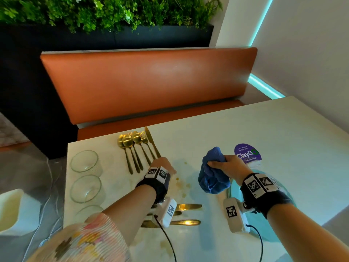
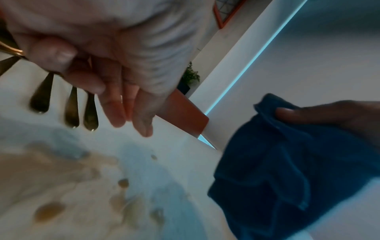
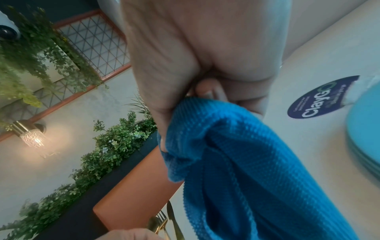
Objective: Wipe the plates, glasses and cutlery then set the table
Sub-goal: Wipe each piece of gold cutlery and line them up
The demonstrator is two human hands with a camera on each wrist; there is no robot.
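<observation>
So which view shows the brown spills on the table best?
The left wrist view: the brown spills fill its foreground, though blurred. The head view shows them small between the hands. The right wrist view shows none.

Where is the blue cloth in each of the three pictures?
Head view: the blue cloth hangs bunched from the right hand, right of centre, above the table.
Left wrist view: the cloth fills the lower right, a thumb pressing its upper edge.
Right wrist view: the cloth drapes from centre to the bottom right, gripped by the fingers.
Shared landmark: the orange bench back, seen in all three views.
</observation>
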